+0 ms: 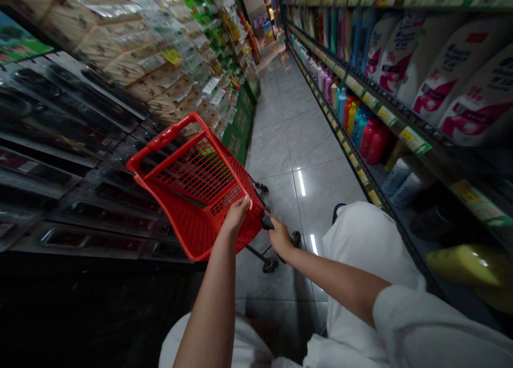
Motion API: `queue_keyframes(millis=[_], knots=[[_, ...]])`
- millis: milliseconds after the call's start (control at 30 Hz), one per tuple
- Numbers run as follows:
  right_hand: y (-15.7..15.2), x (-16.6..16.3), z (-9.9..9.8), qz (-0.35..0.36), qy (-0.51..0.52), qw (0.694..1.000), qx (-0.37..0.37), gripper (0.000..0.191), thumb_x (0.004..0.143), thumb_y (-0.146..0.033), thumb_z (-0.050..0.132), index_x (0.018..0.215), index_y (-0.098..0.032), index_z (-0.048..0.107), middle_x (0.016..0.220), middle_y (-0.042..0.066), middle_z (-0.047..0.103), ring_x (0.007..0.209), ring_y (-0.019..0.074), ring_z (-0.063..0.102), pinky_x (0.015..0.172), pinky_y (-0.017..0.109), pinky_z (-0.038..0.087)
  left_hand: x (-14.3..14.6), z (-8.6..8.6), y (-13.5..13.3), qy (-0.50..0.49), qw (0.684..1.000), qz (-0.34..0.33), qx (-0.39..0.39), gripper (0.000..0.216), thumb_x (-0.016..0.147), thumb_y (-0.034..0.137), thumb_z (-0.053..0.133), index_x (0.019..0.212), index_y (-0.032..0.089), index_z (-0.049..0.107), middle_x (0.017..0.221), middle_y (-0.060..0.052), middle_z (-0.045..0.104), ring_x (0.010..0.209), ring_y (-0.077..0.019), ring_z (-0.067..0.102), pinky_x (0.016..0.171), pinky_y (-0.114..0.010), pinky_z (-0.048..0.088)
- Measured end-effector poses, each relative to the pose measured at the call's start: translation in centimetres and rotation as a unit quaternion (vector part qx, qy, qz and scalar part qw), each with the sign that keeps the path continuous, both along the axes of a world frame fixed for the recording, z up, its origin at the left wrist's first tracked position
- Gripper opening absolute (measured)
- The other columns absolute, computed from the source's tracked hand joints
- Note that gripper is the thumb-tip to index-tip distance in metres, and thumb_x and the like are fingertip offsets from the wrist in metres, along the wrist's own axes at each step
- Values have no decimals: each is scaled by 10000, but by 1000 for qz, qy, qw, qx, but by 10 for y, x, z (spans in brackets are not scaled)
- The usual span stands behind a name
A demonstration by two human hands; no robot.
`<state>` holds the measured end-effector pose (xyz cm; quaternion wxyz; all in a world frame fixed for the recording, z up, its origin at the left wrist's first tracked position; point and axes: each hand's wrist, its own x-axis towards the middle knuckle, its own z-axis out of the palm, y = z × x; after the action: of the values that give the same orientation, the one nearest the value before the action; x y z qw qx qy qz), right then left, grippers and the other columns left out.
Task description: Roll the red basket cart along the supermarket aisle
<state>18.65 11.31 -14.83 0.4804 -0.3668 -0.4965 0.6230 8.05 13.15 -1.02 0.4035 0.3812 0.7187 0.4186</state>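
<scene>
A red plastic shopping basket (192, 191) on a wheeled frame stands tilted in a shop aisle, its mesh inside showing nothing in it. My left hand (237, 214) is closed over the basket's near rim. My right hand (279, 238) is closed round a dark grip at the basket's near right corner, just above the black wheels (269, 263). Both forearms reach forward from white sleeves.
Shelves of packaged goods (132, 63) line the left side, with dark lower racks close to the basket. Shelves of shampoo and detergent bottles (420, 63) run along the right. A grey tiled floor (296, 138) stretches away between them. My white-clad knee (360, 239) is at right.
</scene>
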Motion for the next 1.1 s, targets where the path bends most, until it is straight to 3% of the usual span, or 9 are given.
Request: queue_keyframes(millis=[167, 333, 467, 567, 633, 733, 867, 1000, 1100], knots=[[1, 9, 21, 34, 47, 994, 96, 743, 704, -25, 426, 1392, -283, 544, 1462, -45, 522, 1391, 158, 447, 1214, 391, 285, 0, -2, 3, 26, 1000, 3, -4, 669, 560, 812, 653, 686, 155, 641, 617, -41, 643, 662, -201, 605, 688, -327, 483], [8, 3, 5, 1, -10, 1000, 21, 794, 649, 5, 431, 1397, -239, 540, 1431, -5, 557, 1369, 177, 478, 1209, 413, 289, 6, -5, 10, 41, 999, -6, 0, 606, 669, 769, 597, 643, 164, 613, 571, -22, 595, 588, -173, 562, 616, -307, 453], [17, -3, 10, -14, -3, 1000, -2, 782, 648, -6, 431, 1381, -246, 557, 1412, -15, 578, 1354, 178, 496, 1205, 415, 296, 5, 9, -1, 57, 998, -28, 19, 521, 664, 670, 690, 709, 151, 682, 748, -74, 696, 805, -231, 636, 791, -335, 492], [20, 2, 24, 12, 34, 997, 75, 793, 663, -21, 417, 1410, -263, 526, 1472, -36, 512, 1398, 158, 438, 1222, 396, 263, -8, 26, -27, 56, 992, -108, 20, 511, 645, 621, 745, 917, 188, 751, 1015, -90, 743, 1079, -284, 621, 984, -362, 450], [19, 6, 28, 37, 53, 989, 134, 802, 669, -24, 416, 1427, -269, 506, 1505, -45, 465, 1424, 147, 395, 1232, 385, 239, -19, 34, -47, 55, 984, -167, -15, 526, 675, 616, 728, 985, 193, 758, 1030, -85, 747, 1118, -304, 611, 1022, -392, 432], [18, 8, 26, 64, 48, 988, 134, 785, 658, -25, 418, 1396, -264, 544, 1481, -41, 494, 1405, 154, 427, 1224, 401, 261, -32, 34, -69, 72, 986, -146, -41, 497, 703, 636, 681, 893, 185, 766, 932, -79, 755, 999, -301, 648, 939, -385, 476], [27, 7, 34, 19, 37, 995, 91, 764, 674, -39, 416, 1393, -262, 545, 1405, -34, 582, 1341, 160, 508, 1204, 423, 307, -39, 22, -75, 106, 989, -90, -47, 466, 686, 629, 673, 758, 173, 736, 726, -46, 708, 803, -258, 641, 724, -314, 496], [43, 15, 59, 57, 7, 972, 228, 843, 647, 4, 397, 1432, -288, 496, 1544, -52, 406, 1442, 156, 364, 1231, 409, 244, -38, 16, -68, 150, 984, -75, -53, 445, 694, 622, 646, 704, 181, 706, 643, -19, 656, 684, -211, 600, 621, -270, 443], [42, 23, 64, 93, -43, 947, 304, 893, 641, 35, 361, 1464, -302, 444, 1598, -57, 284, 1479, 163, 279, 1230, 426, 243, -34, 16, -64, 195, 977, -68, -52, 419, 724, 608, 620, 671, 199, 690, 610, -12, 635, 649, -200, 588, 594, -261, 412]])
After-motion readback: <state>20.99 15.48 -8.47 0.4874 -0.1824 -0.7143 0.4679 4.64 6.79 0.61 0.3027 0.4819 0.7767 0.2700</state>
